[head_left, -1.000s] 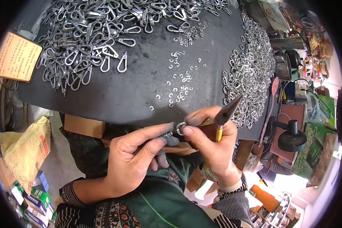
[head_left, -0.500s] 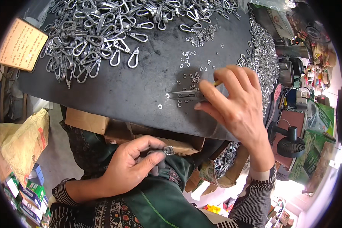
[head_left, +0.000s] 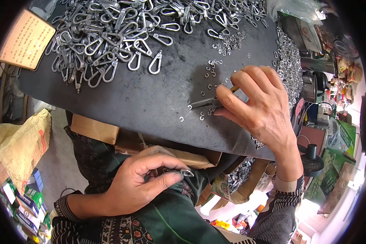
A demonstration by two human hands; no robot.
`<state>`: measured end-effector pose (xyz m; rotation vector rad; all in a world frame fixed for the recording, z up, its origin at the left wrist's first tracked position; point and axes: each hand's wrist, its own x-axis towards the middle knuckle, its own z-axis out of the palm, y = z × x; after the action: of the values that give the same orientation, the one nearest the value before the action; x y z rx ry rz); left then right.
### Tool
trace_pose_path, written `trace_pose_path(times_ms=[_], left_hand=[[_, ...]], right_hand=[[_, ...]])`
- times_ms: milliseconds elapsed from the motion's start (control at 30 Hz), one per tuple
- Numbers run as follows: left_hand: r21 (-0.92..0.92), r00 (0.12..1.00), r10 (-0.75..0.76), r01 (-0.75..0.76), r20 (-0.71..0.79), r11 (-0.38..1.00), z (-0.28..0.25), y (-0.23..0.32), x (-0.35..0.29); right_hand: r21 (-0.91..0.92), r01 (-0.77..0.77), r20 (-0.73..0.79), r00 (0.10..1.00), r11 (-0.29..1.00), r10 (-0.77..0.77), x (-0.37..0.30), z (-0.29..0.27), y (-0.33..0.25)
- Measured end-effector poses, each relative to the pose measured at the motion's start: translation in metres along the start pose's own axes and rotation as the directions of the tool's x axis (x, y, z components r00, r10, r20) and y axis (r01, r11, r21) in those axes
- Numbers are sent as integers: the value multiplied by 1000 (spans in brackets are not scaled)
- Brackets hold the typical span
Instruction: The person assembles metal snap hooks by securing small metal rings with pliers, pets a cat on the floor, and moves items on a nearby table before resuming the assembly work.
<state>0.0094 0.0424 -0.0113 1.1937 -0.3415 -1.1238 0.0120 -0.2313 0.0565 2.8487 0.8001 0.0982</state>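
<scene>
Head view, looking down at a dark table with a person's two hands at work. The right hand is over the table, its fingers wrapped around a pair of pliers pointing left. The pliers' tips are at a small C-shaped ring on the tabletop; whether they pinch it cannot be told. More loose rings lie scattered behind and around the tool.

The left hand is below the table's near edge, above the person's green apron. Its thumb and bent fingers grip a metal link, which pokes out past the fingertips; the rest is hidden.

Across the far left of the table is a large heap of metal clips, and along the right edge, a pile of silvery links. A printed card is at far left. A cardboard box sits beneath the near edge.
</scene>
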Motion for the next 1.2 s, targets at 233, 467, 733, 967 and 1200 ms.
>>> trace_pose_path(times_ms=[233, 467, 733, 967, 1200], left_hand=[[-166, 989, -92, 72, -112, 983, -1, 15, 5], [-435, 975, -211, 159, -74, 886, -2, 17, 8], [-440, 979, -188, 135, -80, 888, -1, 13, 7], [51, 994, 54, -50, -94, 997, -9, 25, 2], [958, 710, 670, -27, 219, -285, -36, 71, 80]], right_hand=[[79, 5, 29, 1000, 997, -7, 0, -18, -7], [258, 19, -23, 1000, 966, -13, -5, -30, -19], [272, -13, -9, 1000, 962, 16, -8, -32, -28], [297, -137, -14, 989, 945, 148, -30, -37, -55], [384, -454, 88, 885, 804, 457, -79, -14, -109]])
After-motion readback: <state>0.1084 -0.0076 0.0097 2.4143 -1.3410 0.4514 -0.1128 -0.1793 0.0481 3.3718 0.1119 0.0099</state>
